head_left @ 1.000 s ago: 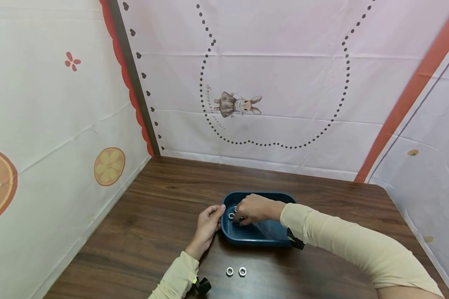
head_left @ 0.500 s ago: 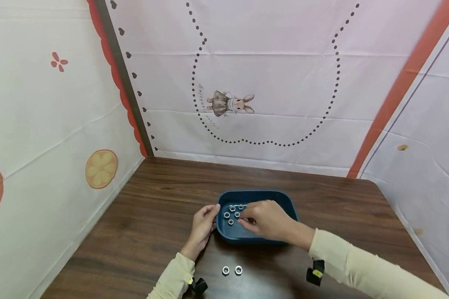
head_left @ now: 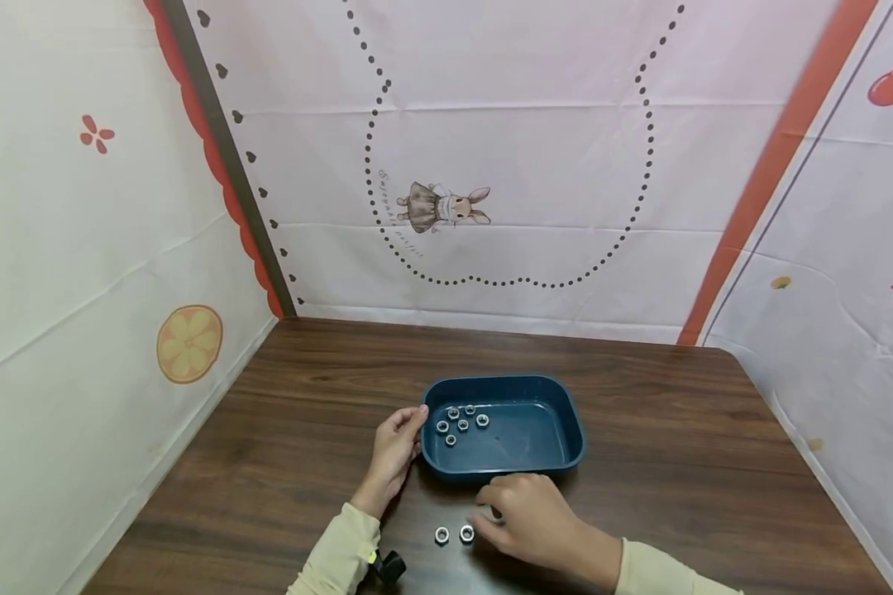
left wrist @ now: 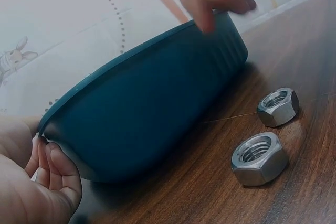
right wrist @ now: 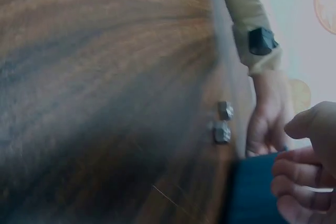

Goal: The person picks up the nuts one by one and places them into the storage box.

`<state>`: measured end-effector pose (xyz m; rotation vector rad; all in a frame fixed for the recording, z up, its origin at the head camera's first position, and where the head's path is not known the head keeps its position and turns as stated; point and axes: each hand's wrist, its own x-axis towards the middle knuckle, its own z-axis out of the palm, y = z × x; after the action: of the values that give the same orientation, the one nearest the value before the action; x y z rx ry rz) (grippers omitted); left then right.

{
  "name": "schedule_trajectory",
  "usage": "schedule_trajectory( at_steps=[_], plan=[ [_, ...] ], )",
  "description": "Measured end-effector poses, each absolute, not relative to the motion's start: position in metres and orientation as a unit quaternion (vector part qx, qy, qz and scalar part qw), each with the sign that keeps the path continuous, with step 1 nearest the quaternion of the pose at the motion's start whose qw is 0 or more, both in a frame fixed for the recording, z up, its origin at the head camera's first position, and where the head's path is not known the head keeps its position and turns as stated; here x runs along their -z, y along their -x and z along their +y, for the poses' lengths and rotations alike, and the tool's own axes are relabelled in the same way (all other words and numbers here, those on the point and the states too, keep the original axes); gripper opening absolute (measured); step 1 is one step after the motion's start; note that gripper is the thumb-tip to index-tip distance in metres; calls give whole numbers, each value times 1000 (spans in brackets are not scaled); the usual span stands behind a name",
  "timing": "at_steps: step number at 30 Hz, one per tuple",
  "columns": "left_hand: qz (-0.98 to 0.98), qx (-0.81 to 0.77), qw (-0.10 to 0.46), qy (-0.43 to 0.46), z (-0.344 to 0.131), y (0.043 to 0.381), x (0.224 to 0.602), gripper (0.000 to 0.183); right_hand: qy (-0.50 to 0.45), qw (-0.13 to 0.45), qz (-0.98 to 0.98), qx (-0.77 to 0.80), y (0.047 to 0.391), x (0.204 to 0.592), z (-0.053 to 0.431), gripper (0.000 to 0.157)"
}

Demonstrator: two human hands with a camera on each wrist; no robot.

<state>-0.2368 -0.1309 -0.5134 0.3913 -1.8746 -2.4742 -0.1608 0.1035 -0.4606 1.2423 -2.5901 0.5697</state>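
Note:
A dark blue tray (head_left: pixel 502 475) stands on the wooden table, with several steel hex nuts (head_left: pixel 463 425) grouped at its left end. My left hand (head_left: pixel 394 453) pinches the tray's left rim between thumb and fingers. Two larger-looking hex nuts, a left one (head_left: pixel 442 535) and a right one (head_left: pixel 466 534), lie side by side on the table in front of the tray. Just right of them is my right hand (head_left: pixel 532 521), its fingers bent loosely. In the right wrist view a gap shows between thumb (right wrist: pixel 302 124) and fingers, with nothing held there.
The wooden table (head_left: pixel 305 397) meets printed cloth walls at the back and both sides. A small black wrist camera (head_left: pixel 389 568) sits on the left sleeve. Bare wood surrounds the tray on its left and right.
My right hand has come out of the tray toward me, down beside the two nuts on the table. The nuts in the tray are now uncovered. My left hand keeps its hold on the rim.

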Motion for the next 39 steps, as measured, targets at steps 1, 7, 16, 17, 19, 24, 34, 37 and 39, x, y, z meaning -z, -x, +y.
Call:
schedule_trajectory(
  at_steps=[1, 7, 16, 17, 19, 24, 34, 37, 39],
  plan=[
    [-599, 791, 7, -126, -131, 237, 513, 37, -414, 86, -886, -191, 160, 462, 101, 24],
    [-600, 791, 6, -121, -131, 235, 513, 40, -381, 6, -912, -151, 159, 473, 90, 46],
    [-609, 783, 13, -124, -133, 237, 512, 43, -386, 16, -914, -124, 159, 490, 79, 34],
    [-610, 782, 13, -123, -133, 238, 512, 44, -388, 19, -913, -126, 159, 490, 79, 32],
    [-614, 780, 12, -123, -133, 238, 513, 45, -389, 20, -911, -135, 157, 490, 80, 29],
    [-617, 777, 5, -127, -132, 237, 515, 43, -368, 0, -915, -163, 154, 487, 86, 31],
    [-606, 786, 9, -120, -133, 235, 513, 45, -347, 22, -918, -193, 154, 471, 106, 28],
    [-607, 786, 4, -118, -133, 236, 514, 45, -342, 19, -917, -207, 154, 465, 112, 27],
    [-606, 787, 0, -119, -133, 235, 516, 44, -340, 15, -916, -215, 154, 461, 115, 25]
  ],
)
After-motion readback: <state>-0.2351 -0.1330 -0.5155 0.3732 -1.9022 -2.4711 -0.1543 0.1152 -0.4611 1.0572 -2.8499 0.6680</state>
